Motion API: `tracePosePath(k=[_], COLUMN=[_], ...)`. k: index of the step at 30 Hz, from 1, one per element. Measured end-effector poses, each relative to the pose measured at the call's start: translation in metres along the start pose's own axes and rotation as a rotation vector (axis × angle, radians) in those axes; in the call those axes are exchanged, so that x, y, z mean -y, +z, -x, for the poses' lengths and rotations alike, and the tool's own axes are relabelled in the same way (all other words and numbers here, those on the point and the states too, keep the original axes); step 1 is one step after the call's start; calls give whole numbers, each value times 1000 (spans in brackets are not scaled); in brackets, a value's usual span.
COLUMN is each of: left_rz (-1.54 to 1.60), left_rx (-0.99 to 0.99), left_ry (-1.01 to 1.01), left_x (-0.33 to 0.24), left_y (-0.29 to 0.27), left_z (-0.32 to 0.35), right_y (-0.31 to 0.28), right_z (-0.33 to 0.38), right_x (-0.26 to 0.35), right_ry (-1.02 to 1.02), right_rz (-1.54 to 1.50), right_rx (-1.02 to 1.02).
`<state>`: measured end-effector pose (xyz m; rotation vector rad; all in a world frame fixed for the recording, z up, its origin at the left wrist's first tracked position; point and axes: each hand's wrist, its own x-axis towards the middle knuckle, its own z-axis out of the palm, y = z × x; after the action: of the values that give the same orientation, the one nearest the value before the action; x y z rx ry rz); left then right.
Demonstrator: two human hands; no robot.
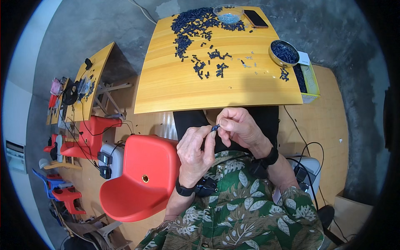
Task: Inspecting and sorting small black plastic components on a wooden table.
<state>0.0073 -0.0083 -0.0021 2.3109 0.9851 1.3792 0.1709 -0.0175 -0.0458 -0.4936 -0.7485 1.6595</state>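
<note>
Just in front of the table's near edge, my two hands meet over a small dark plastic piece (215, 128). My left hand (195, 148) pinches it between thumb and fingertips. From the other side my right hand (241, 128) closes thumb and forefinger on its upper end. Fingertips cover most of the piece, so its exact kind cannot be made out. On the wooden table (166, 89) lie many similar dark pieces, heaped in a pile (193, 21) at the far left and in loose clusters (221, 70) nearer me.
A clear bowl (229, 17) with small light-blue bits stands at the far edge beside a phone (256, 19). At the right are a metal bowl (284, 53) of dark pieces and a yellow box (309, 81). A red chair (143, 166) stands to my left.
</note>
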Motion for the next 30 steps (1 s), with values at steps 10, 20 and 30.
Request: tracePosePath(k=[10, 20, 30], left_rz=[21, 21, 100], left_rx=[19, 183, 250], left_ry=[-2, 98, 170], left_x=[2, 2, 6], left_y=[-1, -5, -9], left_z=[2, -7, -9], right_y=[-8, -13, -18], right_z=[-3, -4, -6], right_x=[-7, -15, -26], right_ry=[175, 259, 242], right_rz=[-96, -133, -170], right_rx=[168, 188, 331])
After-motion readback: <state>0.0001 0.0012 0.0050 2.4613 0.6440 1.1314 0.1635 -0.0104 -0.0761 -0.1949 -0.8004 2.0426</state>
